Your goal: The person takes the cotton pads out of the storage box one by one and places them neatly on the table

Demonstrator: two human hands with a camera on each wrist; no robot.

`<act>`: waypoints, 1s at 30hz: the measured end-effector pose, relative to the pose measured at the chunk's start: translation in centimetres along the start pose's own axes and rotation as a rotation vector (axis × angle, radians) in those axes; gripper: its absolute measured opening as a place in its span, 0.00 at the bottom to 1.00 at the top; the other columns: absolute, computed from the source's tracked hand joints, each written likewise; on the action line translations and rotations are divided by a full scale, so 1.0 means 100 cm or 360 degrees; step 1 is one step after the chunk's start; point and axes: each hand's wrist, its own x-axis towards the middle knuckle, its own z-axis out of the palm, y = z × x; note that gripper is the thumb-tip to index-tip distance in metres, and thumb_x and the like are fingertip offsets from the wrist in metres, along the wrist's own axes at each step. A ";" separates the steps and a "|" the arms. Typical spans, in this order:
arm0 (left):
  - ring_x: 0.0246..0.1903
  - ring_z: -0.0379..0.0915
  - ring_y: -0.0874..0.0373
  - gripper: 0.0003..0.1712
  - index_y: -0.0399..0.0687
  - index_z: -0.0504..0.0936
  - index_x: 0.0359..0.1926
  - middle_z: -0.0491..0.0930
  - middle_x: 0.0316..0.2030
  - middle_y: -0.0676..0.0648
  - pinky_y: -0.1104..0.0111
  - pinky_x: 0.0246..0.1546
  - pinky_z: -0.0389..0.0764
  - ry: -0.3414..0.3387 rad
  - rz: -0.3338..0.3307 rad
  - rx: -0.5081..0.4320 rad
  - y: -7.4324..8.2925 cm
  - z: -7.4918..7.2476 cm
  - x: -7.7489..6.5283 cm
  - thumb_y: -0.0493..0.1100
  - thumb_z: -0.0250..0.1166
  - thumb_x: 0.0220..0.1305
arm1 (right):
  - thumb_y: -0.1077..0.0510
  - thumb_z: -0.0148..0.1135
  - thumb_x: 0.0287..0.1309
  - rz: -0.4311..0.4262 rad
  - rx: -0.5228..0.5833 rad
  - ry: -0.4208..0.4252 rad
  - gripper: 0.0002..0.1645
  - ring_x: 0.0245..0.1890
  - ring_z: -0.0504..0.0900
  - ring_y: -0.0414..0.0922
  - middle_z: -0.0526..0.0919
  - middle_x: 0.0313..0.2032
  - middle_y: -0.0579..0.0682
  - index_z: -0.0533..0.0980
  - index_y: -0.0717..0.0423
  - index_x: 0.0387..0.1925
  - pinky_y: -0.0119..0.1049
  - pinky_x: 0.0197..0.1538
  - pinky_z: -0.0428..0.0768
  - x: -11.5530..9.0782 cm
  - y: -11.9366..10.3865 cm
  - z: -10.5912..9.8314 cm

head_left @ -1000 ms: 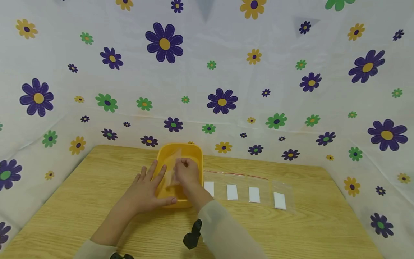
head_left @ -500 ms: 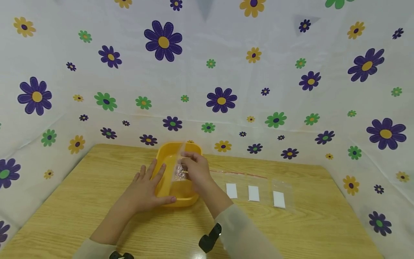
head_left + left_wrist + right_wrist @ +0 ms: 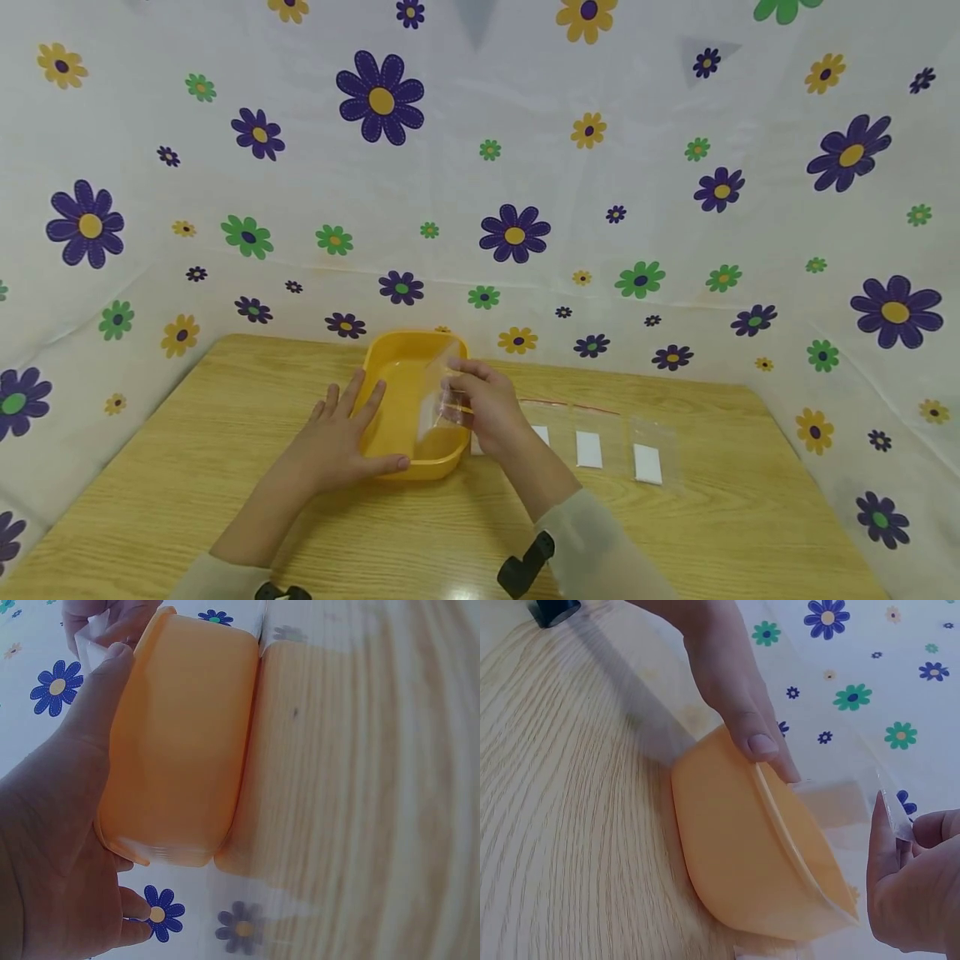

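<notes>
A clear plastic bag (image 3: 433,408) hangs over the right part of a yellow tub (image 3: 412,470), pinched by its edge in my right hand (image 3: 491,412). In the right wrist view a white flat piece (image 3: 834,804) shows through the bag. My left hand (image 3: 330,446) rests on the tub's left side with fingers spread, the thumb lying on the near rim. From the left wrist view, the thumb (image 3: 101,694) lies along the tub's rim and the outer wall (image 3: 180,742) faces the camera. The part of the bag inside my right fingers is hidden.
To the right of the tub lies a row of clear zip bags with white pieces, among them one white piece (image 3: 588,450) and another (image 3: 647,464) farther right. The wooden table (image 3: 720,517) ends at a flower-patterned cloth (image 3: 622,167) behind and at both sides.
My right hand has moved right from inside the tub toward its right rim, drawing the clear bag along. My left hand has stayed on the tub.
</notes>
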 end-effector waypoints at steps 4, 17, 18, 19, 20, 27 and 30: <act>0.72 0.36 0.22 0.69 0.49 0.47 0.80 0.34 0.79 0.34 0.33 0.69 0.47 -0.0015 -0.0010 -0.0004 0.000 0.000 0.002 0.87 0.53 0.49 | 0.63 0.57 0.67 -0.0006 -0.0002 -0.0011 0.19 0.31 0.78 0.42 0.81 0.36 0.51 0.76 0.58 0.59 0.31 0.38 0.85 -0.002 -0.002 -0.010; 0.72 0.35 0.21 0.69 0.47 0.48 0.79 0.36 0.78 0.33 0.32 0.69 0.47 -0.0018 -0.0014 -0.0013 0.003 -0.002 0.001 0.86 0.54 0.49 | 0.64 0.58 0.67 0.0026 0.0050 0.0088 0.21 0.32 0.79 0.42 0.82 0.36 0.50 0.75 0.57 0.60 0.33 0.41 0.86 -0.007 -0.008 -0.041; 0.72 0.36 0.21 0.69 0.47 0.48 0.79 0.36 0.78 0.33 0.32 0.69 0.47 -0.0015 -0.0014 -0.0012 0.003 -0.002 0.001 0.86 0.54 0.49 | 0.64 0.58 0.67 0.0024 0.0052 0.0092 0.20 0.32 0.79 0.42 0.81 0.36 0.50 0.75 0.58 0.60 0.33 0.41 0.86 -0.008 -0.009 -0.043; 0.72 0.36 0.21 0.69 0.47 0.48 0.79 0.36 0.78 0.33 0.32 0.69 0.47 -0.0013 -0.0013 -0.0012 0.003 -0.001 0.000 0.86 0.54 0.49 | 0.64 0.58 0.66 0.0025 0.0054 0.0100 0.20 0.32 0.79 0.42 0.81 0.36 0.50 0.76 0.57 0.59 0.33 0.41 0.86 -0.009 -0.009 -0.044; 0.72 0.36 0.21 0.69 0.47 0.48 0.79 0.35 0.78 0.33 0.32 0.69 0.47 -0.0011 -0.0011 -0.0011 0.002 -0.001 0.000 0.86 0.53 0.49 | 0.64 0.58 0.66 0.0024 0.0057 0.0105 0.20 0.32 0.79 0.42 0.81 0.36 0.50 0.76 0.57 0.59 0.33 0.41 0.86 -0.009 -0.010 -0.046; 0.72 0.36 0.21 0.69 0.48 0.48 0.79 0.36 0.78 0.33 0.32 0.69 0.48 -0.0002 -0.0004 -0.0010 0.002 0.000 0.000 0.87 0.53 0.49 | 0.64 0.56 0.67 0.0007 0.0041 0.0135 0.19 0.33 0.78 0.42 0.81 0.36 0.50 0.76 0.56 0.59 0.33 0.41 0.86 -0.012 -0.012 -0.060; 0.72 0.36 0.21 0.70 0.47 0.48 0.79 0.36 0.78 0.33 0.32 0.69 0.48 0.0000 -0.0001 -0.0018 0.003 -0.001 0.000 0.87 0.52 0.48 | 0.64 0.56 0.68 -0.0003 0.0023 0.0151 0.19 0.33 0.79 0.42 0.81 0.36 0.50 0.76 0.56 0.59 0.33 0.42 0.86 -0.014 -0.012 -0.066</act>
